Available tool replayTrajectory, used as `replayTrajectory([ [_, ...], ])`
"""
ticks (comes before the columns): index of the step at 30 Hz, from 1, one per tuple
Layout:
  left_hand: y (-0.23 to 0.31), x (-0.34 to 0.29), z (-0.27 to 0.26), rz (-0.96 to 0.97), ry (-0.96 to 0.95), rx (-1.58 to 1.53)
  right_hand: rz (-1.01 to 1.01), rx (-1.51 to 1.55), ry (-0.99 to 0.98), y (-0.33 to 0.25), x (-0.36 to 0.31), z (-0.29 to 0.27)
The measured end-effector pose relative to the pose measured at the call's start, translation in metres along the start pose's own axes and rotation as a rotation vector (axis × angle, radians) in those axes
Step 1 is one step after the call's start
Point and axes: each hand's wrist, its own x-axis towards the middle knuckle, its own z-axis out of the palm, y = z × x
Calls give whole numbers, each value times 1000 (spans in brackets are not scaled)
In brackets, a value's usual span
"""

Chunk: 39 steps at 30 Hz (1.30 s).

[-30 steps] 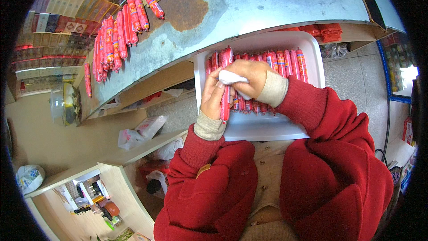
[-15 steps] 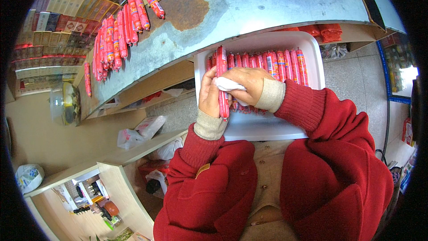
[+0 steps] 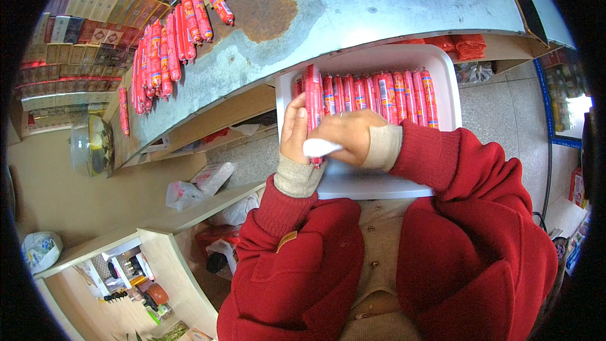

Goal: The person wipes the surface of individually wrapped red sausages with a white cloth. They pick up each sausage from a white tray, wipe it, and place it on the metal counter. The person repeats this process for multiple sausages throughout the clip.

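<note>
A red-wrapped sausage (image 3: 313, 85) stands lengthwise in my left hand (image 3: 293, 134), whose fingers are closed round it. My right hand (image 3: 350, 131) is closed on a folded white tissue (image 3: 320, 147), pressed against the lower part of that sausage. Both hands are over a white plastic tub (image 3: 449, 76). Inside it, more red sausages (image 3: 401, 98) lie side by side in a row; my right hand and sleeve hide their lower ends. On the worn metal counter (image 3: 353, 0), at the far left, lies a loose group of the same sausages (image 3: 165, 57).
Stacked small boxes (image 3: 82, 25) fill the far left beyond the counter. A clear plastic jar (image 3: 93, 145) stands near the counter's left end. White plastic bags (image 3: 201, 186) lie on a wooden ledge. Red bags (image 3: 467, 45) show on the shelf beneath the counter.
My right hand and the tissue have slid down the sausage toward its lower end. The left hand keeps its hold in nearly the same place.
</note>
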Motion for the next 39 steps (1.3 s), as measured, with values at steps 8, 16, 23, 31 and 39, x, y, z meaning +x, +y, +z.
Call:
replayTrajectory([
  [8, -4, -3, -1, -129, -178, -92, 337, 69, 306, 23, 13, -26],
  [16, -6, 2, -3, -73, -37, -118, 138, 66, -55, -1, 3, -8],
  [23, 4, -3, 1, -103, -28, -96, 18, 67, -89, -5, 2, -7],
  [31, 4, -2, 3, -74, -11, 32, -1, 87, -70, -2, 2, -5],
  [39, 4, -5, -2, -253, -260, -172, 316, 56, 332, 23, 12, -36],
])
